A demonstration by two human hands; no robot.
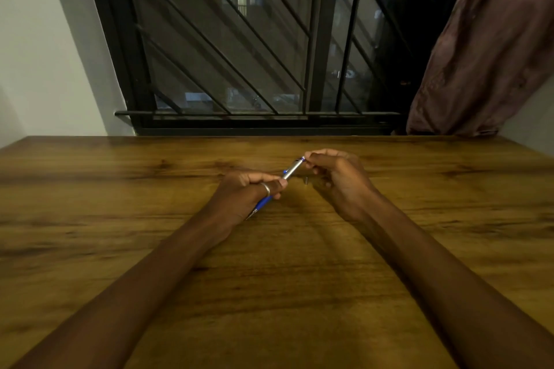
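Your left hand [248,191] curled round ballpoint pen [292,169] at blue grip, frame centre, just above desk [269,293]. Pen's long axis ran lower left to upper right. Your right hand [335,176] pinched upper end. Small grey piece [306,180] sat on desk between hands.

wooden table [120,248] | barred window [239,53] | maroon curtain [485,53]

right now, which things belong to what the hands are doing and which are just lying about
In use: blue and silver pen, gripped by the left hand, its top end pinched by the right hand.
Lying about: small metal piece on the brown wooden table, black barred window, brownish curtain.
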